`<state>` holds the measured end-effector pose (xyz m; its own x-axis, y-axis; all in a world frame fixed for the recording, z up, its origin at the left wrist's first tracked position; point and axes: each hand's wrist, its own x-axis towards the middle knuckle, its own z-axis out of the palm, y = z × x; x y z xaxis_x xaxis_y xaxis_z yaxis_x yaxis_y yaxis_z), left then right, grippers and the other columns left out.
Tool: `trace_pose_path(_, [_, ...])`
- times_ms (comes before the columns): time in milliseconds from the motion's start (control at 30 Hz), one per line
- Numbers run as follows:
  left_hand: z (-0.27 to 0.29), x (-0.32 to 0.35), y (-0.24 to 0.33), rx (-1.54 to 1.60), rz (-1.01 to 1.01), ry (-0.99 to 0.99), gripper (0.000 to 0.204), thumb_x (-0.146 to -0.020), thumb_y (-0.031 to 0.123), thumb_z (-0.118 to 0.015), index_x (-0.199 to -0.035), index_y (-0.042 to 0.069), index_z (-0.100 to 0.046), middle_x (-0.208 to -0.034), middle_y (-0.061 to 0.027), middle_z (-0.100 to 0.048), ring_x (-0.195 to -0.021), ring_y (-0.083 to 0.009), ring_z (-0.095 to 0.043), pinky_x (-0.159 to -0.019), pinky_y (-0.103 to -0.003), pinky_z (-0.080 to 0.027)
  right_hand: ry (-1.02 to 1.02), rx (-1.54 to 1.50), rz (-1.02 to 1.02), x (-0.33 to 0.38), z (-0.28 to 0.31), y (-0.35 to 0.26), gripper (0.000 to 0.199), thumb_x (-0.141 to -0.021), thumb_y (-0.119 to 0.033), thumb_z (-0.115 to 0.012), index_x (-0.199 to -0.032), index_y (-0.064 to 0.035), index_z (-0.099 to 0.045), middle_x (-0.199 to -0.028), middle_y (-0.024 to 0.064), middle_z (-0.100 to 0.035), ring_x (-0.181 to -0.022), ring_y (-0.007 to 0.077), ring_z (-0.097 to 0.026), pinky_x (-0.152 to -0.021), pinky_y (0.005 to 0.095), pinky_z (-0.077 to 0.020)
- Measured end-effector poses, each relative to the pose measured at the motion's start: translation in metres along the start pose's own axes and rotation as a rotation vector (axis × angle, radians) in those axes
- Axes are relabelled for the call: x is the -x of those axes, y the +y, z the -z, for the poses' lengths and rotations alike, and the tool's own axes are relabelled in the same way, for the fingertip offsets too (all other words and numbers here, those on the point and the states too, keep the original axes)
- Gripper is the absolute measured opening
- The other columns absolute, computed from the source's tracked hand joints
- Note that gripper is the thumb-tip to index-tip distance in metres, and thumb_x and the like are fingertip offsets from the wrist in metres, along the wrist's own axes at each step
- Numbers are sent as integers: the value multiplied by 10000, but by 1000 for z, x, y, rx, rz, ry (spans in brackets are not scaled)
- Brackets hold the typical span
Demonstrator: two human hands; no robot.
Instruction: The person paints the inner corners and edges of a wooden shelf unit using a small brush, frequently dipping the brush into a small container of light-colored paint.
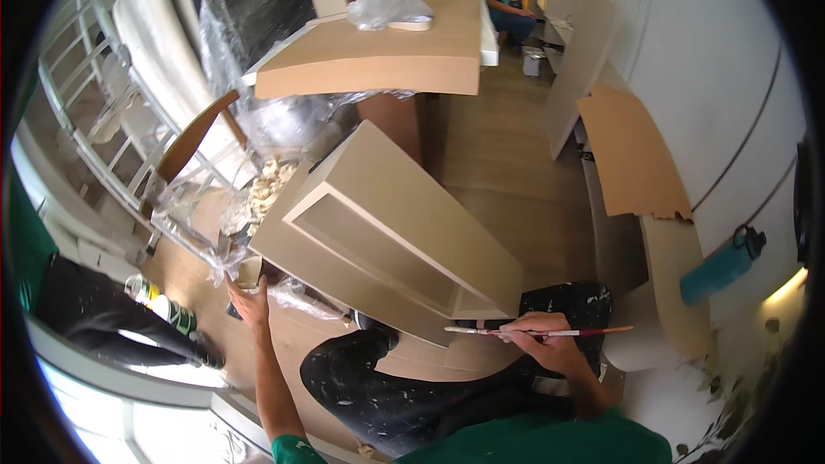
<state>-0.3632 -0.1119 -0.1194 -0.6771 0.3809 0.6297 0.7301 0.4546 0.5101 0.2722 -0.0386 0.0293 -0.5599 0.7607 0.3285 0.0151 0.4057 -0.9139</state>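
In my right hand (546,342) is a thin paintbrush (595,331) with a red and white handle, its bristles pointing left. My fingers pinch it over my paint-spotted black trousers. Off to the left, my left hand (251,302) grips a small cup (249,272) with a pale inside, thumb on one side and fingers on the other; what it contains is hard to make out. Between the hands a beige box-like cabinet piece (421,215) with a long recessed opening lies tilted on the floor. The brush tip is close to its lower end.
A table (369,56) with a brown board top carries plastic bags. At left are a metal ladder (94,129), a wooden chair (193,142) with plastic wrap, paint cans (176,316) and a standing person's dark-trousered legs (112,314). Right: cardboard (636,155), a teal bottle (724,266). Another person (507,0) sits far back.
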Motion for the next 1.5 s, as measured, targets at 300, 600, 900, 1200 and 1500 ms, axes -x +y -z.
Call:
trace_pose_path(300, [186, 14, 174, 450, -93, -352, 1148, -714, 163, -907, -1620, 75, -209, -1213, -161, -618, -1136, -272, -610, -1023, -401, -463, 176, -425, 279, -56, -32, -21, 330, -1045, -180, -519, -1227, 77, -620, -1135, 274, -701, -1070, 380, -698, -959, 469, -524])
trace_pose_path(600, [245, 77, 335, 837, -249, -704, 1262, -673, 94, -929, -1639, 57, -117, -1339, -148, -578, -1239, -248, -590, -1066, -387, -459, 162, -978, 251, -116, -124, -95, 428, -1117, -187, -364, -1391, 124, -471, -1394, 285, -554, -1342, 342, -537, -1176, 426, -392])
trace_pose_path(900, [212, 148, 356, 1291, -18, -821, 1176, -787, 116, -856, -1651, 112, -57, -1599, -182, -329, -1486, -300, -316, -1209, -445, -263, 292, -805, 116, -70, -104, -75, 506, -1125, -317, -328, -1458, 55, -407, -1472, 276, -496, -1393, 335, -483, -1180, 470, -389])
trace_pose_path(1200, [188, 173, 367, 1503, 381, -474, 913, -1006, 585, -492, -1650, 130, -32, -1635, -181, -261, -1475, -335, -329, -1198, -484, -287, 289, -664, 208, -71, -144, -63, 515, -1126, -330, -332, -1476, 43, -393, -1467, 291, -502, -1377, 358, -493, -1162, 460, -391])
trace_pose_path(1500, [171, 139, 345, 2168, 996, -360, 815, -1044, 615, -374, -1571, 9, -232, -1574, -214, -394, -1469, -330, -379, -1244, -511, -268, 227, -505, 350, -97, -187, -44, 483, -1122, -255, -347, -1429, 108, -430, -1426, 317, -526, -1337, 352, -535, -1143, 446, -414])
